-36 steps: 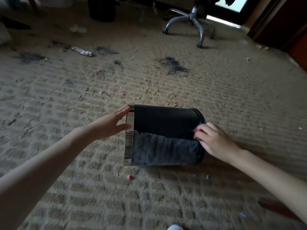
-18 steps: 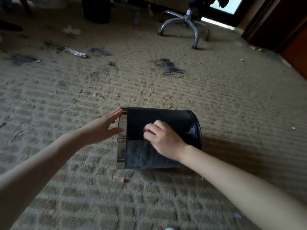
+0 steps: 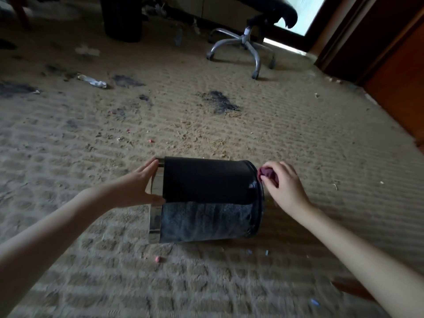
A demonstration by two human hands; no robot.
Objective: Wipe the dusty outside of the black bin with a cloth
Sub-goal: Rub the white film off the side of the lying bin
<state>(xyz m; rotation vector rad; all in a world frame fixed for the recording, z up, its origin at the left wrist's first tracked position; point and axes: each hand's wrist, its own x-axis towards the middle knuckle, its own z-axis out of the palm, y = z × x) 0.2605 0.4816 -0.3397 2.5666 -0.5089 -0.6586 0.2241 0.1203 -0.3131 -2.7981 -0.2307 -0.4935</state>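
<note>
The black bin (image 3: 206, 182) lies on its side on the carpet, its shiny metal rim to the left and its base to the right. The upper half of its side looks clean black; the lower half is grey with dust. My left hand (image 3: 140, 187) rests flat against the metal rim with straight fingers. My right hand (image 3: 283, 183) is at the bin's base end, fingers curled around a small dark red cloth (image 3: 266, 173) that touches the base edge.
Dirty beige carpet (image 3: 206, 283) with dark stains and small bits of litter. An office chair (image 3: 247, 40) stands at the back, a dark bin (image 3: 122, 18) at the back left, a crushed bottle (image 3: 93, 81) to the left, wooden furniture (image 3: 394, 72) on the right.
My right hand slid with the cloth from the middle of the bin's side back to its base end. The left hand stayed on the rim.
</note>
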